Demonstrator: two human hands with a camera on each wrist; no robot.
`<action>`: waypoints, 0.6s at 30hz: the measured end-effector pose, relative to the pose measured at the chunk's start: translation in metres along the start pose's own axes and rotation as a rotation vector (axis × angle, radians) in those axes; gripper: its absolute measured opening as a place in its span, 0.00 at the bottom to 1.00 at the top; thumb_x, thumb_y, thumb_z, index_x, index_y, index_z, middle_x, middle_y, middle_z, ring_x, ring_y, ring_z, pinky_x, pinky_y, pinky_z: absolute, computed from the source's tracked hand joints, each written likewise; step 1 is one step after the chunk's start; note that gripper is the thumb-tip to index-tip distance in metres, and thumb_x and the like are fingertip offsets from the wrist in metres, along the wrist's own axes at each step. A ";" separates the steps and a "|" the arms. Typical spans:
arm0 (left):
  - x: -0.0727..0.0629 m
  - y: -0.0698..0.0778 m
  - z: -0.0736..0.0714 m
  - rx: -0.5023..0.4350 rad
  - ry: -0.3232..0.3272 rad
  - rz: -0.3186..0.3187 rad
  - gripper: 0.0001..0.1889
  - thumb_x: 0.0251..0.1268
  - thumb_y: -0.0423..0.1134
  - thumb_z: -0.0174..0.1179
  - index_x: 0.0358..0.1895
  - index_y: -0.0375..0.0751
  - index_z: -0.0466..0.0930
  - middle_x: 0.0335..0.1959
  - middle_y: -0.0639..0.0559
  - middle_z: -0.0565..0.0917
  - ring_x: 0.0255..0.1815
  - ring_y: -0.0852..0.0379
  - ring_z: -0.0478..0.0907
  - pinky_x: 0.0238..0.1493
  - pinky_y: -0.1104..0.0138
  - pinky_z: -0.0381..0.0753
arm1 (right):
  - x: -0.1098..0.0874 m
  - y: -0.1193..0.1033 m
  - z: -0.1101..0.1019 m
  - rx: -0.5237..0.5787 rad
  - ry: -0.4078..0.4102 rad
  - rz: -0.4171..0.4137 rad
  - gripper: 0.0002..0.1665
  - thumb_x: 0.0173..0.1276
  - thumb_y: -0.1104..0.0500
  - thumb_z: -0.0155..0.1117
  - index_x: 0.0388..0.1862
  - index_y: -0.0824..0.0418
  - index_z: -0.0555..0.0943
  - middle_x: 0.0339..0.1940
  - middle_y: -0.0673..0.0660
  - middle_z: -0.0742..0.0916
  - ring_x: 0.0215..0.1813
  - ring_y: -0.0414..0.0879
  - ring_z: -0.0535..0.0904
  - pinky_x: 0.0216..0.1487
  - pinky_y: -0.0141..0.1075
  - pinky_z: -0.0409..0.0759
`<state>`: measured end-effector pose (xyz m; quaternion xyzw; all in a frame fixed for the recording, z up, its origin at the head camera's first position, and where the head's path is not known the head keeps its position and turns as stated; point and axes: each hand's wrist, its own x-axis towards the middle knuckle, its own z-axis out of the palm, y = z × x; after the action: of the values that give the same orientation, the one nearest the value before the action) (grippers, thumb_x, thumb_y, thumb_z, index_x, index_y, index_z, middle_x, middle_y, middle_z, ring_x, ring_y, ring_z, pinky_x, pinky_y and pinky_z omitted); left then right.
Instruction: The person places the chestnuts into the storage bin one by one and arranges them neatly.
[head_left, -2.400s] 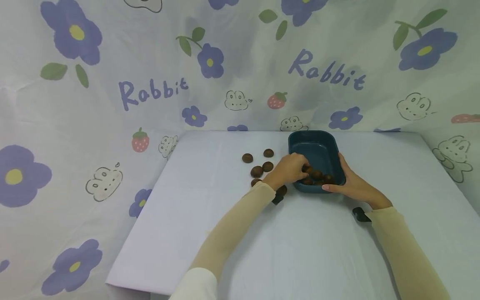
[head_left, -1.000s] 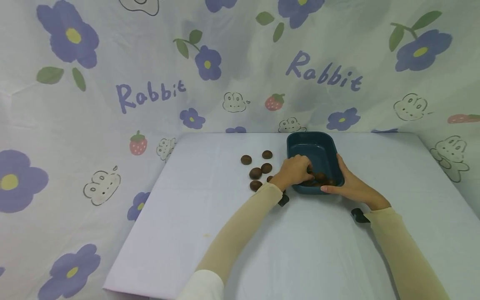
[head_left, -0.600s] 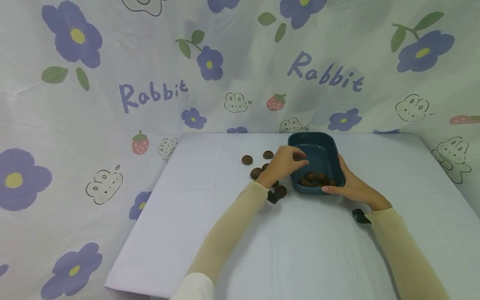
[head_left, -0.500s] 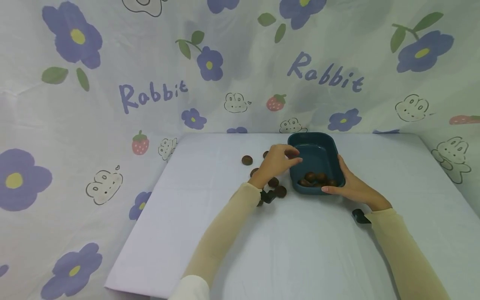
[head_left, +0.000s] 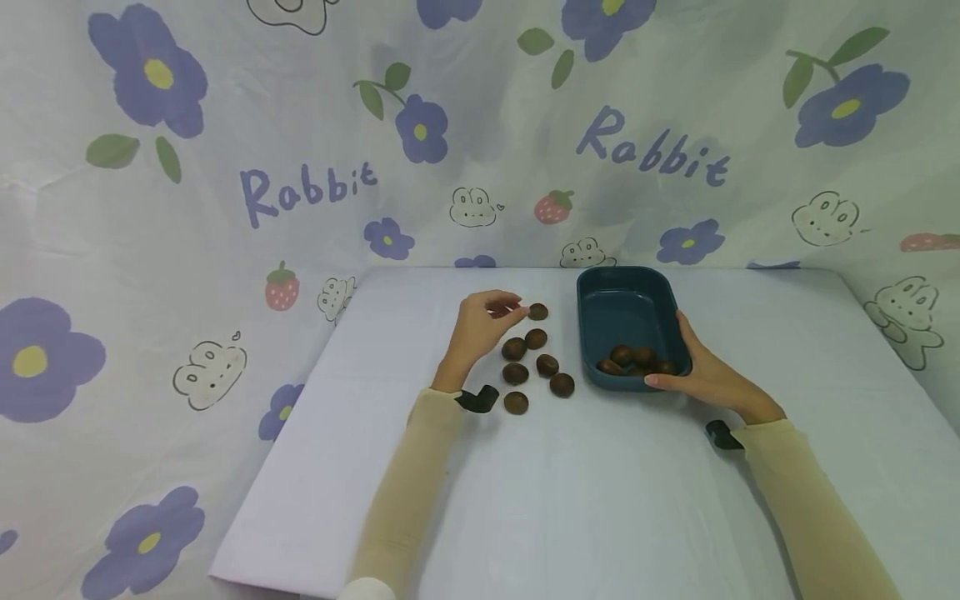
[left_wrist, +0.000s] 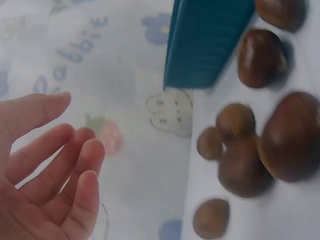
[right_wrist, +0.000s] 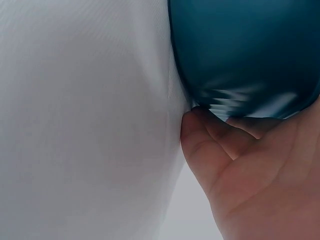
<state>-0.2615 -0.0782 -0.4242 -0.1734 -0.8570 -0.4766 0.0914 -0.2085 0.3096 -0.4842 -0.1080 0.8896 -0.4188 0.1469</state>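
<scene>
A deep teal rectangular dish (head_left: 632,304) stands toward the back of the table, with several brown chestnuts (head_left: 621,354) gathered at its near end. My right hand (head_left: 708,371) grips the dish's near right corner, thumb at the front wall and fingers along the right side. My left hand (head_left: 483,329) is raised over the table left of the dish. In the left wrist view its loosely bent fingers (left_wrist: 82,200) hold nothing, and thumb and fingertips are apart. Several loose chestnuts (head_left: 515,373) lie on the table between my left hand and the dish.
The table (head_left: 600,492) has a white cover, and a patterned cloth (head_left: 300,100) hangs behind it and at the left. Black wrist-worn devices (head_left: 480,399) stick out by both sleeves. The dish's wall (left_wrist: 200,50) rises beside the chestnuts in the left wrist view.
My left hand has come out of the dish and moved left, past the loose chestnuts, uncovering several of them. My right hand and the dish have stayed in place.
</scene>
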 end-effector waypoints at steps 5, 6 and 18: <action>-0.006 -0.018 -0.006 -0.021 0.047 -0.045 0.13 0.66 0.43 0.71 0.49 0.41 0.89 0.42 0.46 0.91 0.42 0.52 0.85 0.48 0.63 0.84 | -0.001 0.001 0.000 0.008 -0.001 0.009 0.79 0.65 0.41 0.74 0.80 0.39 0.15 0.86 0.54 0.28 0.85 0.74 0.32 0.73 0.80 0.46; -0.007 -0.020 -0.006 -0.020 0.051 -0.052 0.13 0.66 0.43 0.71 0.49 0.40 0.89 0.42 0.46 0.91 0.43 0.52 0.85 0.48 0.63 0.83 | -0.001 0.002 0.000 0.012 -0.001 0.010 0.79 0.65 0.41 0.74 0.80 0.40 0.15 0.86 0.54 0.28 0.85 0.73 0.31 0.73 0.80 0.46; -0.011 -0.039 -0.002 0.047 0.007 -0.151 0.15 0.65 0.42 0.72 0.49 0.37 0.89 0.45 0.44 0.91 0.45 0.48 0.88 0.44 0.63 0.85 | -0.001 -0.001 0.000 0.007 0.004 -0.001 0.78 0.66 0.41 0.74 0.80 0.39 0.15 0.86 0.54 0.28 0.86 0.72 0.31 0.74 0.80 0.45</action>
<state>-0.2668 -0.1011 -0.4574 -0.1043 -0.8783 -0.4625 0.0620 -0.2077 0.3090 -0.4839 -0.1071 0.8883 -0.4222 0.1452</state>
